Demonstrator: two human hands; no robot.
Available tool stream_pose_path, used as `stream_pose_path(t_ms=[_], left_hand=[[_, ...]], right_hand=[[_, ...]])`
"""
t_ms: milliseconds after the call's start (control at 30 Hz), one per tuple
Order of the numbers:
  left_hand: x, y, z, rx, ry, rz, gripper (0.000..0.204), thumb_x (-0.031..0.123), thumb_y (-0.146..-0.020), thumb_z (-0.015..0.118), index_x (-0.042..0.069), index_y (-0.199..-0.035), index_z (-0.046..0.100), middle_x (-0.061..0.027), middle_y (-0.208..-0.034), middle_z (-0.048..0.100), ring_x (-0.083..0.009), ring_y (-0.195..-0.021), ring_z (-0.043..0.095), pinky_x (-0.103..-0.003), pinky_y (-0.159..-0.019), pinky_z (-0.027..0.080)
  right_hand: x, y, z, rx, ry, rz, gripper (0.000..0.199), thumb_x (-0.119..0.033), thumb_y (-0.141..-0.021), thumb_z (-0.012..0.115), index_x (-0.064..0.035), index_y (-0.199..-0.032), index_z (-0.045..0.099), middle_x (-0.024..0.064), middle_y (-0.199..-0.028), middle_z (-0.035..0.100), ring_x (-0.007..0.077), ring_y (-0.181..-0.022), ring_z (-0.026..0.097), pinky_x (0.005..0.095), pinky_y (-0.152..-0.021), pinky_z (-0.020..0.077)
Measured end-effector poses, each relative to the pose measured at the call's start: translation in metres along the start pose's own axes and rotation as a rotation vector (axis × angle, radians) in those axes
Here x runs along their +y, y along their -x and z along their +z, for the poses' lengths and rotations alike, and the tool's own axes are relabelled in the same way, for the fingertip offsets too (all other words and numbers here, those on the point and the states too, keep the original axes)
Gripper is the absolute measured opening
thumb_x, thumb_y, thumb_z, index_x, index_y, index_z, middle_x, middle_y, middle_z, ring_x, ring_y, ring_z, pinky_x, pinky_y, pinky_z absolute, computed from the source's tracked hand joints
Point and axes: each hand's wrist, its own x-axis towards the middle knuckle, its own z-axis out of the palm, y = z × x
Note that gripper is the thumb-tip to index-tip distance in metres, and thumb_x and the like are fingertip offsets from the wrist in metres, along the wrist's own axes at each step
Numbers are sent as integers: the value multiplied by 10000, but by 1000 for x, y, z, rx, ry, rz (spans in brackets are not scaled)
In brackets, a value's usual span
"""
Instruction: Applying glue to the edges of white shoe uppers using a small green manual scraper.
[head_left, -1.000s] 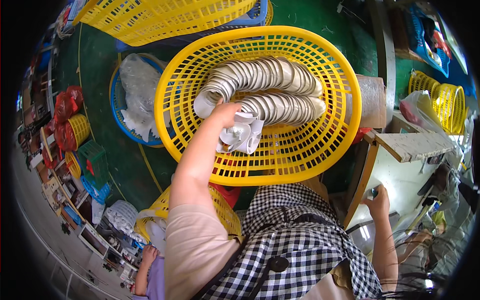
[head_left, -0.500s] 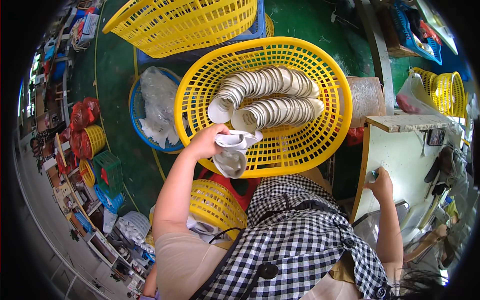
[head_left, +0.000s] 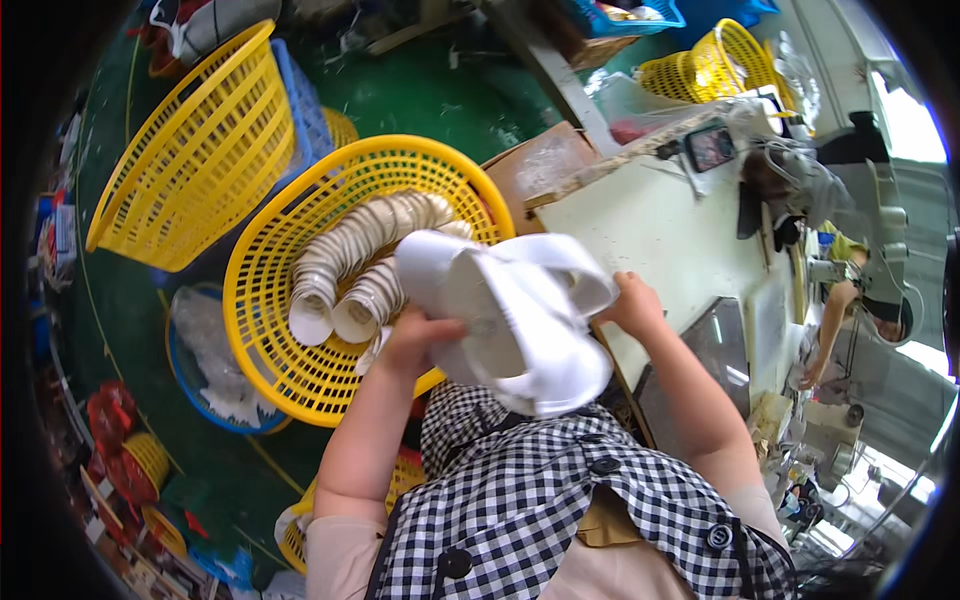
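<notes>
A stack of white moulded cup-shaped pieces is held up close in front of my chest. My left hand grips its left side and my right hand holds its right end. Behind the left hand stands a round yellow basket with two long nested rows of the same white pieces lying inside. My checked shirt fills the lower middle of the picture.
A pale work table with a dark phone-like device lies to the right. A tilted yellow basket sits at upper left, a blue basin with white scraps at lower left. Another person works at far right.
My left hand has lifted a bunch of white pieces out of the yellow basket up to my chest. My right hand has left the table edge and taken hold of them.
</notes>
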Motion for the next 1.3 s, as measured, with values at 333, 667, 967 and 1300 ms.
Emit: stream_pose_path(t_ms=[333, 667, 967, 1300], left_hand=[[-61, -82, 85, 215, -958, 655, 544, 287, -764, 663, -3, -1182, 470, -173, -1139, 481, -280, -1095, 457, -351, -953, 350], [-132, 36, -198, 987, -1558, -676, 727, 256, -768, 626, 95, -1357, 232, -168, -1414, 196, -297, -1310, 206, -442, -1060, 190], [-117, 61, -202, 980, -1422, -224, 247, 81, -775, 504, 101, -991, 621, -140, -963, 626, -342, -830, 592, -379, -732, 474], [-29, 119, -1, 172, -249, 114, 441, 46, -779, 456, -77, -1203, 449, -120, -1099, 573, -176, -999, 565, -288, -886, 435]], right_hand=[[10, 33, 43, 72, 94, -108, 214, -42, -714, 549, -39, -923, 505, 202, -985, 518, 385, -846, 557, 464, -718, 450], [12, 19, 23, -34, 45, -220, 263, -48, -703, 626, -43, -919, 476, 173, -966, 492, 379, -872, 519, 433, -718, 439], [8, 18, 19, -58, 88, -215, 243, -41, -719, 619, -30, -921, 485, 176, -983, 500, 382, -871, 524, 426, -719, 441], [-49, 70, -5, 128, -251, -611, 433, -224, -714, 694, -41, -1065, 518, 143, -1020, 561, 325, -972, 530, 389, -830, 429]])
